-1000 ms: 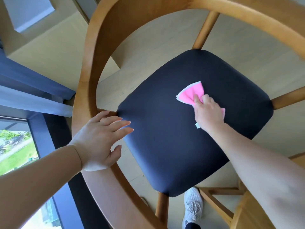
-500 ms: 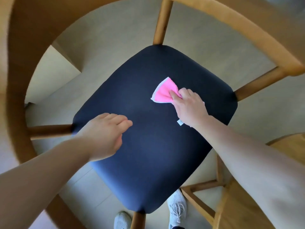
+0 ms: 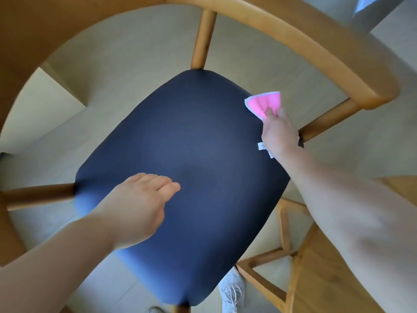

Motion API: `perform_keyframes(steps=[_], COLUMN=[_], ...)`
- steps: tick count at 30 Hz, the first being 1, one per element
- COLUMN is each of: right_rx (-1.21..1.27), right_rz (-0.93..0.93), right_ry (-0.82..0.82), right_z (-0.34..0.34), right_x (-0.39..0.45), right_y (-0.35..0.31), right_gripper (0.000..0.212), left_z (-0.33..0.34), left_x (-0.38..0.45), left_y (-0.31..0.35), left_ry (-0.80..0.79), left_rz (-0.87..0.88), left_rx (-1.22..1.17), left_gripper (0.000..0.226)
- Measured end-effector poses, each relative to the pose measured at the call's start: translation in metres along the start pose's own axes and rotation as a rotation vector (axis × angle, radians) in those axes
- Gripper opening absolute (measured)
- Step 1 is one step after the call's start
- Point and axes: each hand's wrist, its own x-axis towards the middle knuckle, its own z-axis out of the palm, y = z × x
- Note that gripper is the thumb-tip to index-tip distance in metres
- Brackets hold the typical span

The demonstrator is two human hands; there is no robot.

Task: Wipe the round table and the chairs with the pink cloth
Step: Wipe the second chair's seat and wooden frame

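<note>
Your right hand [image 3: 279,132] grips the pink cloth [image 3: 265,105] at the seat's [image 3: 180,154] right edge, left hand [image 3: 140,206] released; overshoot and the cloth slips off.

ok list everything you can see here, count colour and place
chair seat: one, dark blue, centre
chair frame: one, light wood, curving round the seat
pink cloth: one, pink with pale edge, right edge of seat
second wooden piece: one, light wood, lower right
shoes: two partly seen, pale grey, bottom, on the floor
floor: pale beige
left hand: over the seat's left side, holds nothing
right hand: grips the cloth
</note>
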Motion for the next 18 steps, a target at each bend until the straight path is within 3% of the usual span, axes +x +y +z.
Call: perform_keyframes(steps=[2, 6, 13, 18], right_rx=[-0.034, 0.0, 0.094, 0.029], right_rz=[-0.122, -0.246, -0.556, -0.542], right_ry=[-0.002, -0.033, -0.127, -0.13], right_z=[-0.002, 0.0, 0.003, 0.0], right_x=[-0.029, -0.11, -0.253, -0.293], right_y=[-0.018, -0.068, -0.119, -0.117], right_gripper=[0.048, 0.036, 0.055, 0.056], left_z=[-0.006, -0.022, -0.031, -0.04], left_x=[-0.005, -0.02, -0.043, -0.046], left_y=[-0.002, 0.0, 0.01, 0.015], left_ry=[-0.014, -0.032, -0.225, -0.253], left_rz=[0.014, 0.017, -0.004, 0.036], left_rx=[0.019, 0.033, -0.034, 0.098], left_gripper=[0.054, 0.056, 0.051, 0.053])
